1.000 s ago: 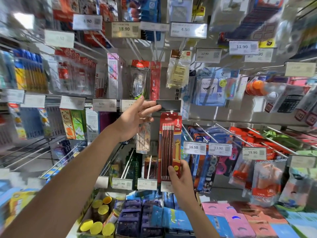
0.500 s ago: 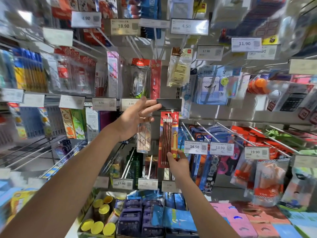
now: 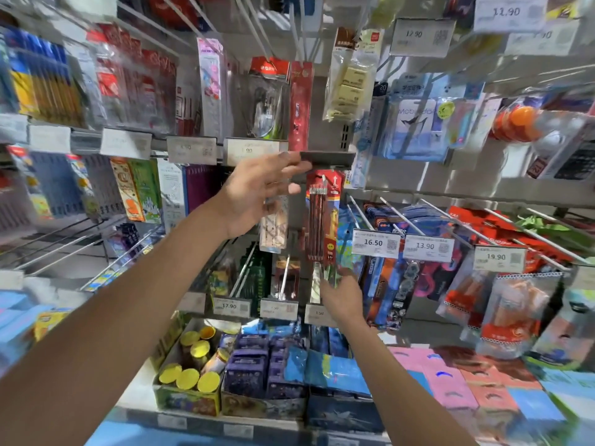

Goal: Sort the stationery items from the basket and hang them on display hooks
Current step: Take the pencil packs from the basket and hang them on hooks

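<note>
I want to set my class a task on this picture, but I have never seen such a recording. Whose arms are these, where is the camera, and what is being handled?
No machine here: these are one person's bare arms, filmed by a wide-angle camera worn on the head, looking forward and down. The person faces a shop wall of display hooks hung with stationery. The left hand reaches up, straight fingers touching a dark label strip. Under it hangs a red pencil pack. The right hand is at the pack's lower edge; blur hides whether it grips. Yellow-lidded tubs stand below.
</note>
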`<state>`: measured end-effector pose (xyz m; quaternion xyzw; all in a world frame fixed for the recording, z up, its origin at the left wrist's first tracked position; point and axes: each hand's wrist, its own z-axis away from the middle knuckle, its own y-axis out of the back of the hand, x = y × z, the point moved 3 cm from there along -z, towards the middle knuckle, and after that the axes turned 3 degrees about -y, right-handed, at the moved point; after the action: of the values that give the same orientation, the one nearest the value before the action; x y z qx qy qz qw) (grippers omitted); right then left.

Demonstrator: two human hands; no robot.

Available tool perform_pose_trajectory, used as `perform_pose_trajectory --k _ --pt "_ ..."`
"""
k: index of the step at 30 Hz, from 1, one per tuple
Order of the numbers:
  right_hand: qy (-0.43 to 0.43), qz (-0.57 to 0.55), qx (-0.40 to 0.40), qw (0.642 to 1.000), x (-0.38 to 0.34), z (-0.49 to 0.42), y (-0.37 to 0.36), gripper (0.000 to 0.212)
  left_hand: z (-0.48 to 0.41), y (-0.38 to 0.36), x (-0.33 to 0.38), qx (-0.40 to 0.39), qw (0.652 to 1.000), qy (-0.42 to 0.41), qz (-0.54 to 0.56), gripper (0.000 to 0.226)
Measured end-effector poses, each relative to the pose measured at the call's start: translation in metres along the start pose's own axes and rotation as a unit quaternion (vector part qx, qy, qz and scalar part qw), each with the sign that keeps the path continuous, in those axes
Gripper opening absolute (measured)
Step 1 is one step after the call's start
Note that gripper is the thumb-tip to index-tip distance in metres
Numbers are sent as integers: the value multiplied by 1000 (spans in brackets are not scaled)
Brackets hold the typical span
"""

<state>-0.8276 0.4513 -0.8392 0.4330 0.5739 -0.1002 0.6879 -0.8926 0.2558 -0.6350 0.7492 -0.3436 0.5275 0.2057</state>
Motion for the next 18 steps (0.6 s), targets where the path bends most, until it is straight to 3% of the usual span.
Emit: perform_pose_trajectory --k 3,7,10,14,18 --pt "84 83 -8 993 -4 14 3 20 11 -2 -23 13 1000 0 -21 23" --pt "166 86 -64 980 -11 29 8 36 20 5 -69 51 981 58 -177 11" --pt "201 99 -83 971 -9 35 13 42 27 16 -101 50 939 80 -331 17" --pt "211 111 -106 965 -12 39 17 50 38 24 -129 -4 900 110 -422 29" --pt "172 155 -187 955 -37 55 25 49 51 26 -122 -63 863 160 -475 52"
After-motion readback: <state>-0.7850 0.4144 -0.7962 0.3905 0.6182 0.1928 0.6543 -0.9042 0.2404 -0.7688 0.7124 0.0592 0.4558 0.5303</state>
